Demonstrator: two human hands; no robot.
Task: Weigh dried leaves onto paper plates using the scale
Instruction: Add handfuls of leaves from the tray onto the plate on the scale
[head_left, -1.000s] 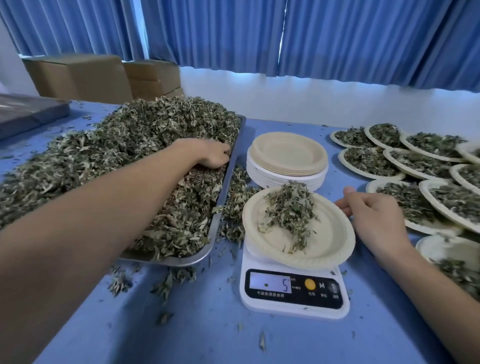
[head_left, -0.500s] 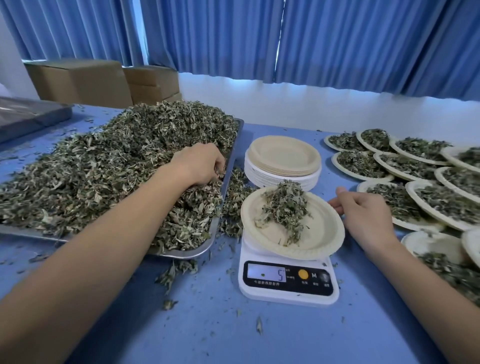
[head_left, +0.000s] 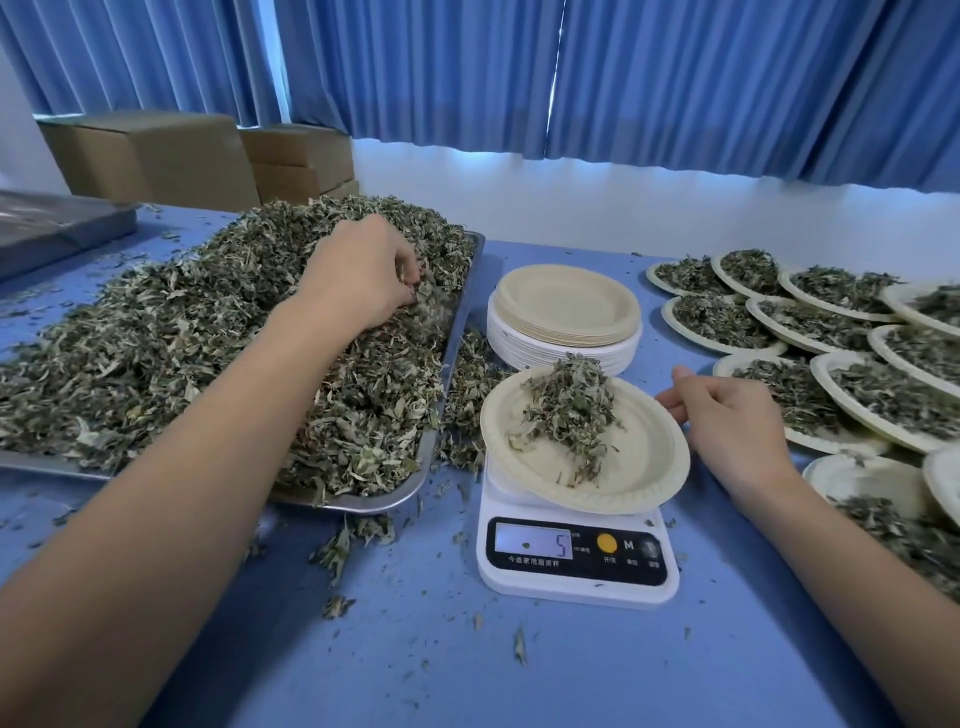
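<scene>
We pinch leaves (head_left: 156, 353) with our left hand (head_left: 363, 275) at the tray's (head_left: 395, 501) far right. They look light, brittle and loose, so small pinches suit. Our right hand (head_left: 727, 410) grips the plate (head_left: 639, 467) by its rim.

Pleated blue curtains (head_left: 467, 73) hang above a white wall (head_left: 597, 208), daylight glowing at their hem; cardboard boxes (head_left: 156, 156) stand below the curtains at the blue counter's (head_left: 519, 675) far edge.

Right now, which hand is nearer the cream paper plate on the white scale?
Right. The right hand is at the cream paper plate, on its right; the left hand pinches dried leaves over the metal tray, farther left.
</scene>
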